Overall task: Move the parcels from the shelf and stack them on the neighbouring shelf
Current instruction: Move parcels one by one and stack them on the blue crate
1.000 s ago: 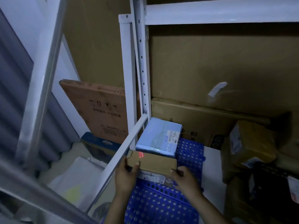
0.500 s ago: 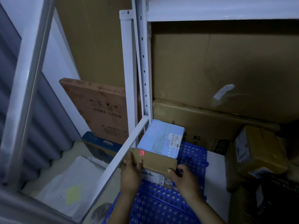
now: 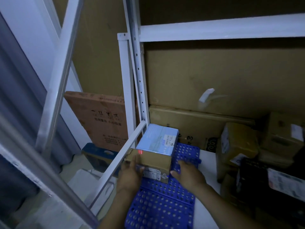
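A small brown cardboard parcel (image 3: 152,160) with a red sticker and a white label sits on the blue perforated mat (image 3: 161,205) of the white shelf. My left hand (image 3: 130,174) grips its left end. My right hand (image 3: 186,176) touches its right end, fingers loosely bent. Directly behind it lies a light blue parcel (image 3: 158,138) with a barcode label, touching the brown one.
Large flat cardboard boxes (image 3: 214,80) line the back. Brown parcels (image 3: 236,144) and a dark parcel (image 3: 264,179) crowd the right side. A white upright post (image 3: 138,80) and slanted rail (image 3: 122,157) border the left. An orange carton (image 3: 100,119) leans beyond the frame.
Both hands have pushed the brown parcel back against the light blue parcel; the camera has drawn slightly closer and tilted.
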